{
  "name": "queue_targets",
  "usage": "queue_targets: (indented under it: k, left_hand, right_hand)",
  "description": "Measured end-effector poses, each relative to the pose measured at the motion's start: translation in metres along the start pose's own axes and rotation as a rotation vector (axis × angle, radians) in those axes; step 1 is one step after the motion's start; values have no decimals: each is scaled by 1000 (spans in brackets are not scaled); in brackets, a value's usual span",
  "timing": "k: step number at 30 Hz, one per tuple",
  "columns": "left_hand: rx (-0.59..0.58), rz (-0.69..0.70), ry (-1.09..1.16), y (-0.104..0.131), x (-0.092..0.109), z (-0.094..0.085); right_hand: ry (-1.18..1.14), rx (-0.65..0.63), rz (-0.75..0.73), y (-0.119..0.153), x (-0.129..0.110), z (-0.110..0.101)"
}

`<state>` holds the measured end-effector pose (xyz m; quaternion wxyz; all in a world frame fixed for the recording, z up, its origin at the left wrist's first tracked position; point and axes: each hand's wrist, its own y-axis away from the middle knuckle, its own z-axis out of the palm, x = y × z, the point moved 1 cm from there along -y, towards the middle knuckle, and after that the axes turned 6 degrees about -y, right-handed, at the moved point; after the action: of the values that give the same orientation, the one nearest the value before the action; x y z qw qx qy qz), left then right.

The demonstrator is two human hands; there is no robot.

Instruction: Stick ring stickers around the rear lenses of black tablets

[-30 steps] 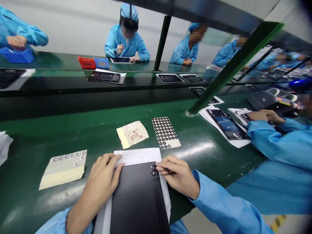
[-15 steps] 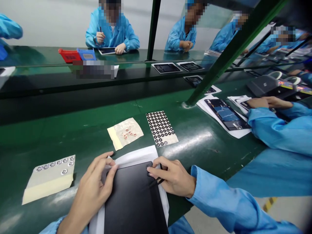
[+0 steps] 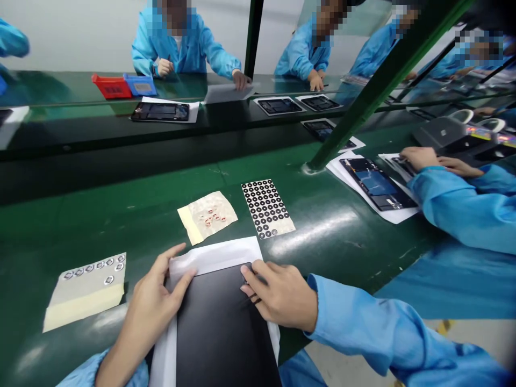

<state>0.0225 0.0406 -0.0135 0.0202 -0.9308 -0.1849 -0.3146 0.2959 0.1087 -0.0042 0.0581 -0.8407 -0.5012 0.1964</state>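
Here's the flat black panel [image 3: 226,333] at the bottom centre, lying on a white paper sheet [image 3: 220,255], both running off the lower edge of the view. The left hand [image 3: 155,301] is at the panel's upper left, thumb and forefinger spread in a wide V, thumb on the paper at the panel's top edge. The right hand [image 3: 282,295] is curled over the upper right corner, thumb down on it, fingers closed on a thin dark tool [image 3: 257,301].

There's open green table [image 3: 161,226] beyond the paper, then a cream sheet with small red-marked pieces [image 3: 215,215] and, just beside it, a sheet of black ring stickers [image 3: 266,207]. Off left lies a pale sheet with silver stickers [image 3: 86,290]. To the right, a slanting green post [image 3: 363,107] stands between the opened tablets, and a co-worker's blue sleeve [image 3: 463,209] reaches in.

Hard to see: the right hand hides most of that corner, and the tool is mostly covered, its tip out of sight.

And a change! The round black rings that showed at the corner a second ago are now covered by the thumb, and across the way a person's hand [image 3: 242,80] is now on a white sheet [image 3: 228,94].
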Motion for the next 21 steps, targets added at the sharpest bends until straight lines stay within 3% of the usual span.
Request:
queue_targets:
  k: [3, 7, 9, 12, 14, 16, 19, 21]
  left_hand:
    - [49, 33, 53, 5, 2, 2]
    - [135, 123, 198, 13, 6, 7]
    - [157, 115, 309, 14, 9, 11]
    - [174, 53, 455, 13, 14, 14]
    - [178, -14, 553, 13, 19, 12]
    - [100, -137, 673, 14, 22, 6]
    - [-209, -371, 792, 21, 24, -6]
    - [-346, -459, 804, 26, 23, -13]
  right_hand:
    - [-248, 95, 106, -3, 6, 0]
    - [-725, 308, 476, -10, 31, -7]
    - [-968, 209, 633, -14, 35, -8]
    - [-1320, -75, 810, -17, 27, -7]
    - [-1440, -146, 898, -19, 20, -6]
    - [-1495, -120, 919, -21, 15, -5]
    - [-1528, -58, 896, -24, 12, -6]
    - [-1530, -46, 873, -24, 10, -6]
